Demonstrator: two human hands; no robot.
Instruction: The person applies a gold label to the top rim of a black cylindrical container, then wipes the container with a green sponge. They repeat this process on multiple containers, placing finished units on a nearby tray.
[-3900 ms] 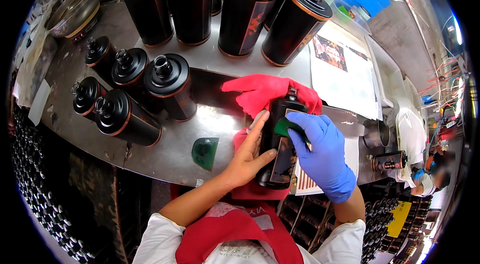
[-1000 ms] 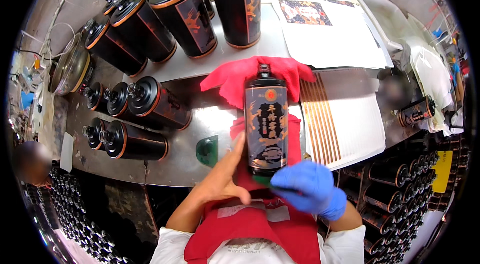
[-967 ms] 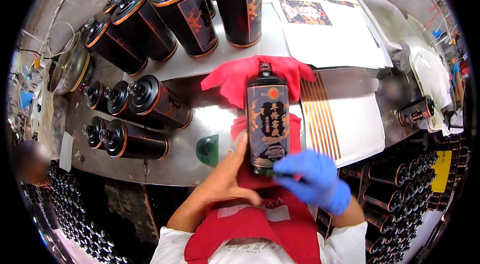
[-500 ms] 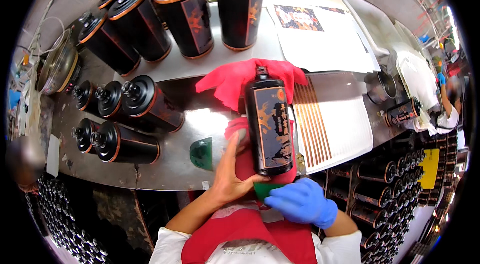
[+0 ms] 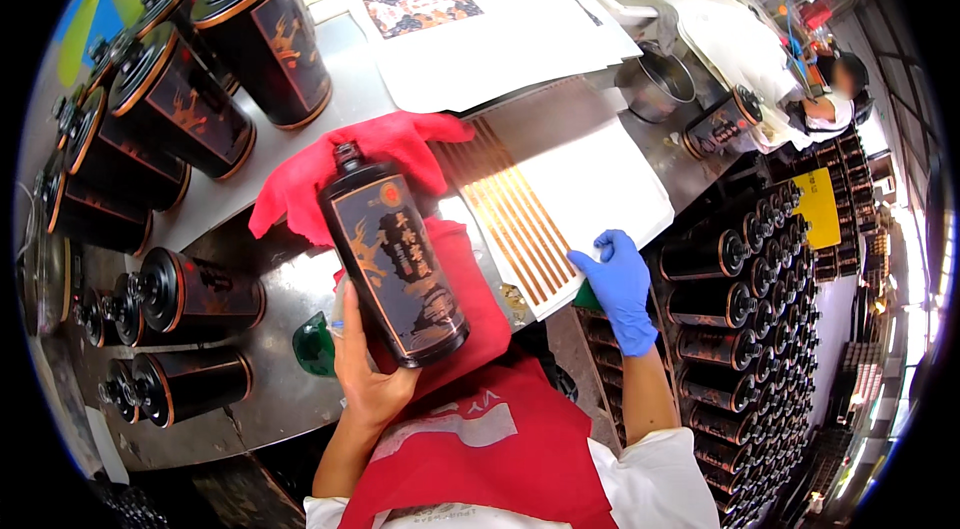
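Note:
A black bottle with a grey, copper and orange label lies tilted on red cloth, its neck pointing away. My bare left hand holds its lower left side, with a pale covering on one finger. In the blue glove, my right hand is curled at the near right corner of a white sheet with copper-coloured strips. Part of a green scraper shows under its thumb; the grip itself is partly hidden. Another green scraper lies on the metal table, left of my left hand.
Black bottles stand at the far left, and several more are at the near left. Printed paper lies at the back. A metal pot stands right of the sheets. Racked bottles fill the right side, with another person beyond.
The view has turned right. My right hand has moved from the bottle's base to the strip sheet, taking the green scraper along. My left hand has shifted up the bottle's left side.

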